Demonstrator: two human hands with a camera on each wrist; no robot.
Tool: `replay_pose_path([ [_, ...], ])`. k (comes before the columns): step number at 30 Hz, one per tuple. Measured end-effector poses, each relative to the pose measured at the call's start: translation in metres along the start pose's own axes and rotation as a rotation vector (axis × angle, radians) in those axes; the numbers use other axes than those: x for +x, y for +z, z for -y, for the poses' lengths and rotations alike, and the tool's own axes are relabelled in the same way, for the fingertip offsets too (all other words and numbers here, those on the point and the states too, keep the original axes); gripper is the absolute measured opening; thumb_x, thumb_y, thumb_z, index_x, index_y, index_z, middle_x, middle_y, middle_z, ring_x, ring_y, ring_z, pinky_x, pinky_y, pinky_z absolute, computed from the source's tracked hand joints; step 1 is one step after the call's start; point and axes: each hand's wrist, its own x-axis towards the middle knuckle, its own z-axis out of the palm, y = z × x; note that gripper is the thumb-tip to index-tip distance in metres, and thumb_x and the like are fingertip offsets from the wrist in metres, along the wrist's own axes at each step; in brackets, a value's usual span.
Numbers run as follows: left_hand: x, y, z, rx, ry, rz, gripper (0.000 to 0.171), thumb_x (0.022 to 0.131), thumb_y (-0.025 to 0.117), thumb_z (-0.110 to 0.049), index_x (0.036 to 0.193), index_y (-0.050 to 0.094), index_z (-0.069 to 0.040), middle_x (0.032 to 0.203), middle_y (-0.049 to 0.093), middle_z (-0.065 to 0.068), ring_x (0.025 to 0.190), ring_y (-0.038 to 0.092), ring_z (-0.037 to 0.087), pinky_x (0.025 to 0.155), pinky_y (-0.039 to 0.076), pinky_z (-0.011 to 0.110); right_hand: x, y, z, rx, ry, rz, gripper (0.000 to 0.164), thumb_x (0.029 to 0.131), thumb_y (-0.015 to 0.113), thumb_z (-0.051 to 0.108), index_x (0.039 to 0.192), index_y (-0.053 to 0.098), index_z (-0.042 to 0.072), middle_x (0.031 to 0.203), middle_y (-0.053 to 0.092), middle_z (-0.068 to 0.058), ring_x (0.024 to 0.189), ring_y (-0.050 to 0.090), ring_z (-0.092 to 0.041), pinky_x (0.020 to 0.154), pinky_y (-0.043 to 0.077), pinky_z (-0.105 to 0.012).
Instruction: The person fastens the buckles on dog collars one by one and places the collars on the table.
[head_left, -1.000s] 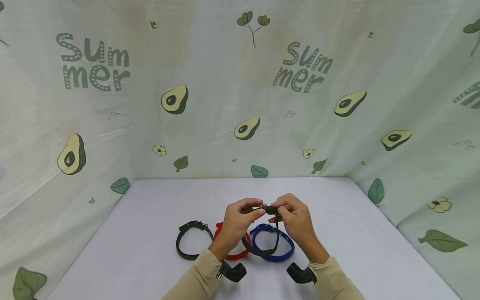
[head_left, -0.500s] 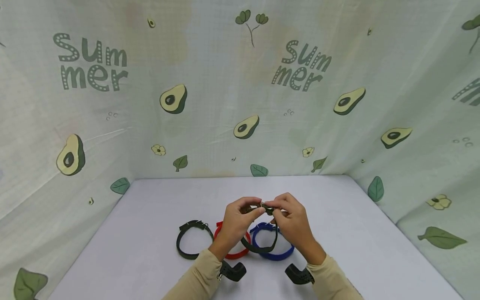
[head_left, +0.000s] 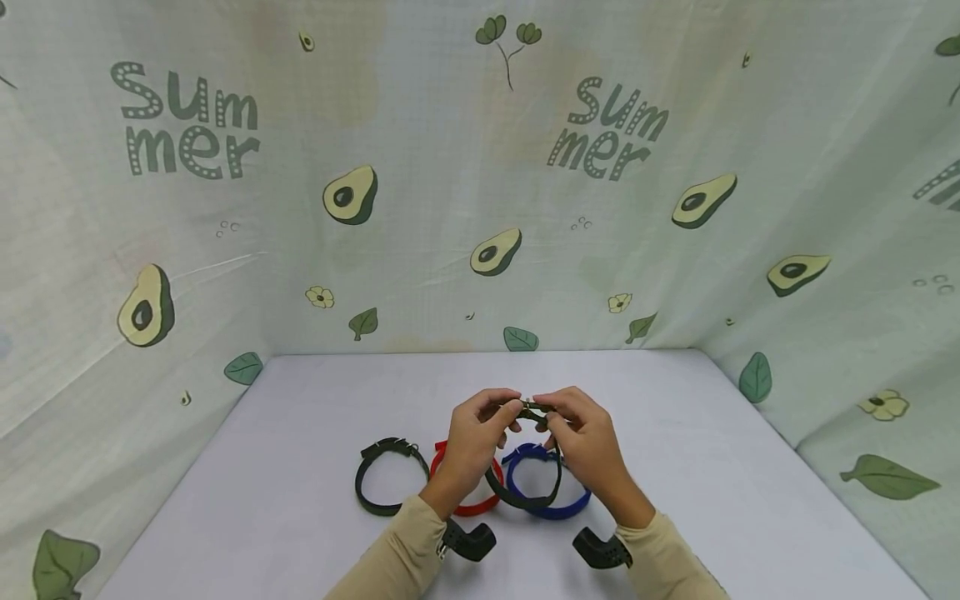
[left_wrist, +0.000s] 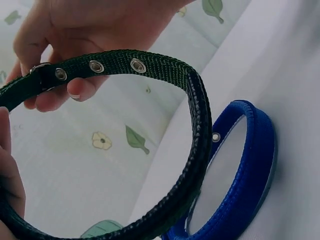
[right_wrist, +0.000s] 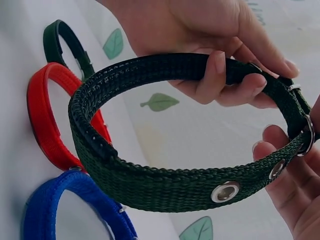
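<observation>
Both hands hold a dark green dog collar (head_left: 529, 503), its loop hanging below the fingers and overlapping the blue collar in the head view. My left hand (head_left: 474, 435) pinches the strap near the metal buckle (right_wrist: 306, 136), fingers curled around the band. From the other side, my right hand (head_left: 587, 438) pinches the eyelet end of the strap beside that buckle. Metal eyelets (left_wrist: 138, 65) line the webbing in the left wrist view. In the right wrist view the strap passes through the buckle ring, and part of the buckle is hidden by fingers.
A blue collar (head_left: 555, 514) and a red collar (head_left: 474, 509) lie on the white table (head_left: 300, 417) beneath the hands. Another dark green collar (head_left: 360, 486) lies to their left. A patterned cloth (head_left: 420, 275) hangs behind and on both sides.
My left thumb has shifted up along the strap. The right fingers have moved slightly at the buckle, and the collar loop still hangs below. The collars on the table have not moved.
</observation>
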Motion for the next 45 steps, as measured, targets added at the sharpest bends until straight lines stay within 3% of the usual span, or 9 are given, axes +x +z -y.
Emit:
replay_pose_path([
  [4,-0.001,0.002,-0.002,0.017,0.015,-0.010,0.030,0.096,0.070,-0.026,0.115,0.068,-0.003,0.098,0.070,0.008,0.078,0.066,0.020,0.059,0.050,0.021,0.000,-0.001,-0.019,0.049,0.021,0.036,0.029,0.096,0.057,-0.007,0.120,0.069,0.003,0.101,0.063,-0.011,0.074,0.067,-0.024,0.055,0.057,-0.037],
  [10,-0.003,0.006,-0.004,0.044,0.067,0.017,0.026,0.098,0.068,-0.025,0.115,0.069,-0.005,0.098,0.071,0.008,0.083,0.068,0.019,0.059,0.052,0.023,0.000,0.001,-0.017,0.058,0.066,0.109,0.029,0.098,0.065,0.009,0.127,0.065,0.008,0.104,0.062,-0.007,0.073,0.066,-0.018,0.055,0.055,-0.030],
  [16,-0.004,0.006,-0.005,0.000,0.067,-0.010,0.027,0.099,0.066,-0.024,0.117,0.067,-0.004,0.103,0.070,0.010,0.081,0.066,0.019,0.059,0.054,0.023,0.002,0.002,-0.010,0.056,0.077,0.108,0.021,0.096,0.065,0.002,0.118,0.066,0.000,0.090,0.065,-0.012,0.065,0.063,-0.021,0.052,0.054,-0.032],
  [20,-0.003,0.006,-0.007,-0.029,0.074,-0.034,0.030,0.099,0.065,-0.023,0.119,0.064,-0.001,0.106,0.066,0.013,0.081,0.066,0.019,0.060,0.056,0.024,0.003,0.000,-0.013,0.073,0.093,0.098,0.020,0.096,0.066,0.003,0.115,0.067,0.002,0.081,0.065,-0.012,0.061,0.061,-0.017,0.052,0.053,-0.032],
  [27,-0.005,0.006,-0.007,-0.069,0.074,-0.044,0.030,0.101,0.061,-0.022,0.122,0.059,-0.001,0.114,0.059,0.014,0.083,0.068,0.021,0.067,0.059,0.029,0.000,-0.001,-0.024,0.146,0.097,0.101,0.019,0.097,0.067,0.009,0.115,0.067,0.003,0.083,0.065,-0.010,0.062,0.061,-0.017,0.051,0.053,-0.030],
  [40,-0.006,0.006,-0.005,-0.109,0.090,-0.040,0.030,0.106,0.052,-0.022,0.126,0.050,0.000,0.117,0.054,0.016,0.100,0.066,0.027,0.080,0.058,0.036,-0.001,-0.003,-0.027,0.146,0.085,0.113,0.017,0.097,0.067,0.009,0.113,0.066,0.003,0.081,0.064,-0.011,0.060,0.060,-0.017,0.050,0.052,-0.035],
  [45,-0.004,0.006,-0.007,-0.079,0.048,-0.106,0.032,0.106,0.052,-0.023,0.127,0.051,0.000,0.117,0.058,0.013,0.110,0.061,0.025,0.086,0.054,0.033,-0.001,-0.004,-0.028,0.168,0.105,0.111,0.017,0.096,0.067,0.007,0.112,0.066,0.001,0.081,0.062,-0.015,0.062,0.061,-0.021,0.051,0.051,-0.030],
])
